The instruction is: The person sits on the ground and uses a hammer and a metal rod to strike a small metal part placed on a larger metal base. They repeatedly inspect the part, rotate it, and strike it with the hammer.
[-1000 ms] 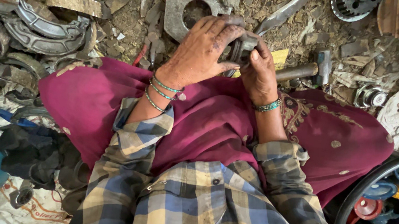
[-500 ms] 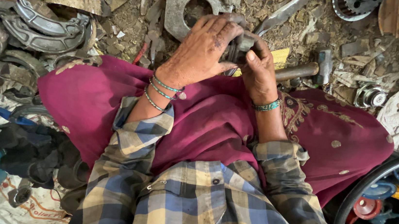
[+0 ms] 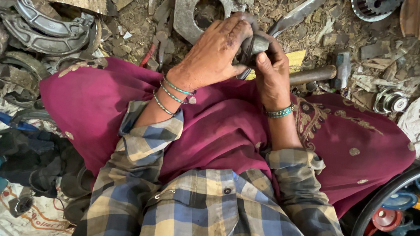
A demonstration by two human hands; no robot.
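Both hands meet over my lap on a small dark metal part. My left hand wraps over it from the left, fingers curled on top. My right hand grips it from the right, thumb pressed against its grey end. Most of the part is hidden by the fingers. Green bangles sit on both wrists. I wear a checked shirt and sit with maroon cloth across my knees. A hammer lies on the ground just right of my right hand.
Scrap metal covers the dirt ground: a thick plate with a round hole ahead, curved brake shoes at the left, a toothed gear at the top right. A black ring with coloured parts lies at the lower right.
Both hands keep their grip on the metal part; the fingers have shifted only slightly around it.
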